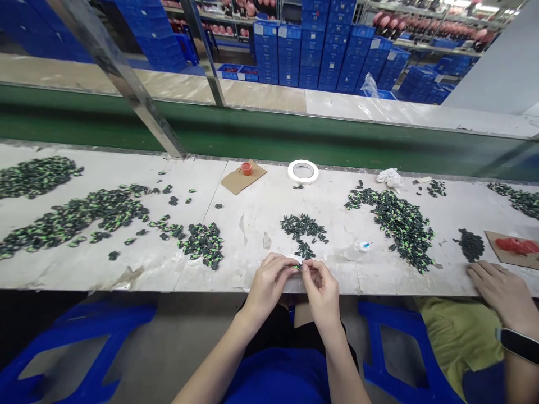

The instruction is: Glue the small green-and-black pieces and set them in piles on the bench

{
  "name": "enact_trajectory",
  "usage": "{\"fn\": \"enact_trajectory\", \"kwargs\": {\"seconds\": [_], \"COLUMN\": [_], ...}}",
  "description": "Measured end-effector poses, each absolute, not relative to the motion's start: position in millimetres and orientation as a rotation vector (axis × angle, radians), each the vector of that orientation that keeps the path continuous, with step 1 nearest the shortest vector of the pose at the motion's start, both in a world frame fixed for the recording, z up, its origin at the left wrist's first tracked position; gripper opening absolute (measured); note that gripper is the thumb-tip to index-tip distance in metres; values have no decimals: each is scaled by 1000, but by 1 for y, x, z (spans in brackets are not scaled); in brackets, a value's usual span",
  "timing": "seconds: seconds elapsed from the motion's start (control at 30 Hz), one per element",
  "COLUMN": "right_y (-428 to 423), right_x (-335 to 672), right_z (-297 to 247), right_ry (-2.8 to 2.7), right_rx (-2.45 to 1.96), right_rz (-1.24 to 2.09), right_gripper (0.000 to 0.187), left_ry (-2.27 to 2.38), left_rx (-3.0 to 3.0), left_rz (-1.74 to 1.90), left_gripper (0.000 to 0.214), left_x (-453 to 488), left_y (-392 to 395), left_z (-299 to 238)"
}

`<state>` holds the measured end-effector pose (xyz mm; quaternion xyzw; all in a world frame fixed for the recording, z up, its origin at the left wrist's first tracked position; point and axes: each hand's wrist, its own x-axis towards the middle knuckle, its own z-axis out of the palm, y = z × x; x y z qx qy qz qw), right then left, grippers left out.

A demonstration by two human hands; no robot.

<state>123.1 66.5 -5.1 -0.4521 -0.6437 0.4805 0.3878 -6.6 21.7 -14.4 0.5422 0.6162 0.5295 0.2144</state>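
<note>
My left hand point(269, 283) and my right hand point(322, 286) meet at the table's front edge, fingertips pinched together. Between them is a small black-and-green part point(298, 266), gripped from both sides; its exact shape is too small to make out. Just beyond my fingers lies a loose pile of small dark elongated pieces point(303, 227). To the left sits a heap of black-and-green parts point(204, 244). Right of my right hand, a small clear bottle with a blue tip point(357, 250) lies on the table.
A tape roll point(302, 171) and a cardboard piece point(238, 182) with a red cap point(246, 168) lie at the back. More parts point(400, 227) are heaped to the right. A co-worker's hand point(497, 286) rests at far right. Blue stools point(404, 336) flank me.
</note>
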Motion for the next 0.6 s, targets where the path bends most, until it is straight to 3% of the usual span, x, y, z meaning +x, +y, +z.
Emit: {"fn": "enact_trajectory", "kwargs": {"seconds": [0.33,0.6], "right_y": [60,61], "right_x": [123,134], "right_z": [-4,8], "right_ry": [-1744,-1772], "right_rx": [-991,-854], "right_rz": [954,927], "right_gripper": [11,7], "left_ry": [1581,1614], "left_rx": [1115,1305], "left_rz": [1503,1454], "left_gripper": [13,13], "left_x": [4,6], "left_y": [18,12], "left_z": [2,23]}}
